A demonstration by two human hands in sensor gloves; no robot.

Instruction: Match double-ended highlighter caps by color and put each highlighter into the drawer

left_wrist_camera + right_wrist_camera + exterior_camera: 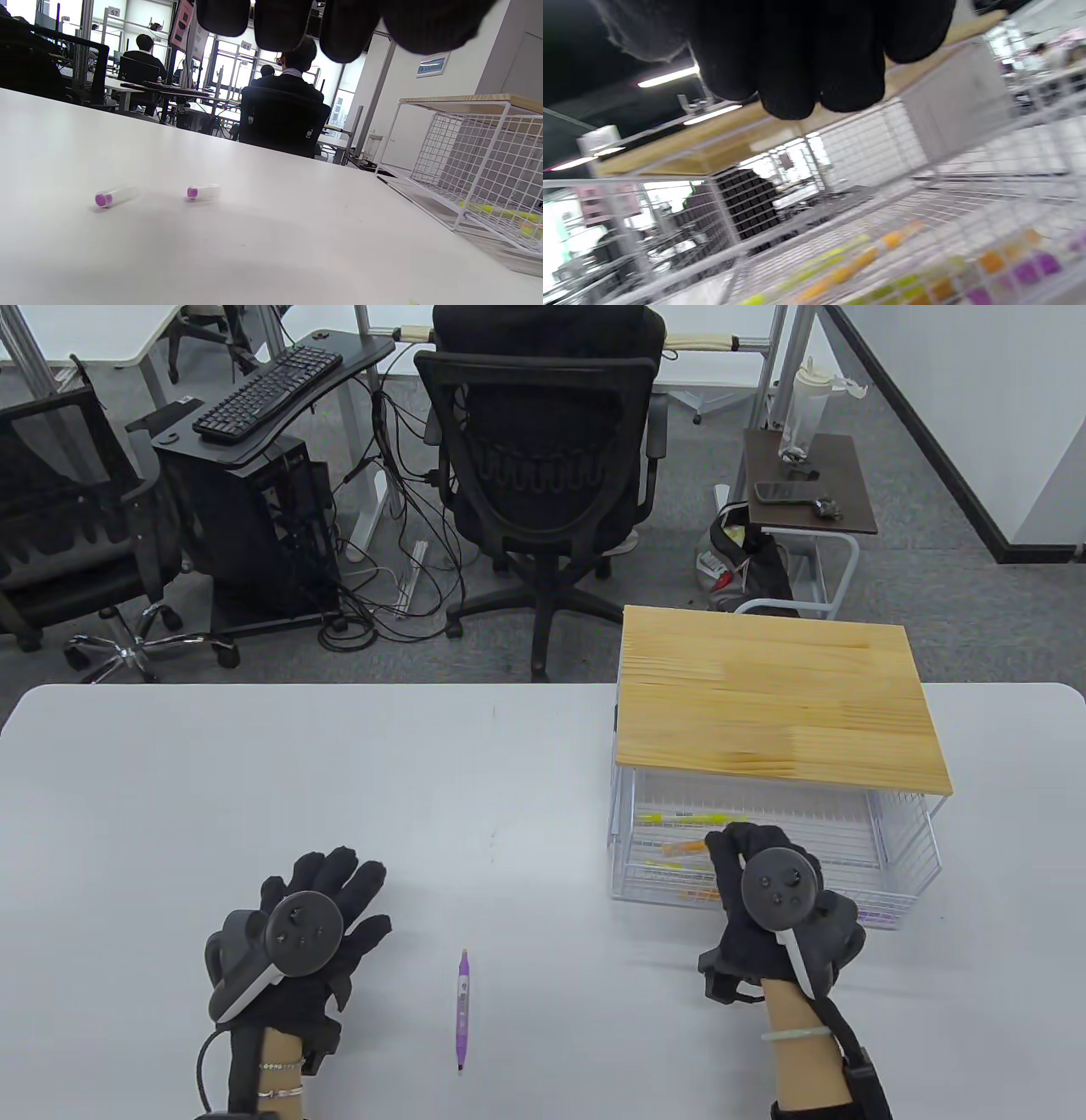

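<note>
Purple double-ended highlighter (462, 1010), slim, lying flat on the white bench (339, 780) between the two hands, lengthwise toward the viewer, touched by neither. Two clear caps with purple ends, one (111, 197) left of the other (202, 192), lying apart on the bench in the left wrist view; hidden under the left hand in the table view. Left hand (314, 933) in a black sensor glove, grey tracker on its back, fingers spread and relaxed above the bench, holding nothing. Right hand (764, 899) in a matching glove, placed at the front edge of the pulled-out white wire drawer (899, 848), fingers bent downward over the rim; cannot tell whether anything is held. Yellow highlighter (679, 818) and orange highlighter (683, 846) lying inside the drawer, with further yellow, orange and purple pieces blurred behind the mesh in the right wrist view. Light wooden top (772, 704) covering the white wire frame above the drawer. Beyond the bench: black mesh office chair (543, 475), black keyboard (267, 394) on a dark desk, small brown side table (806, 483).
</note>
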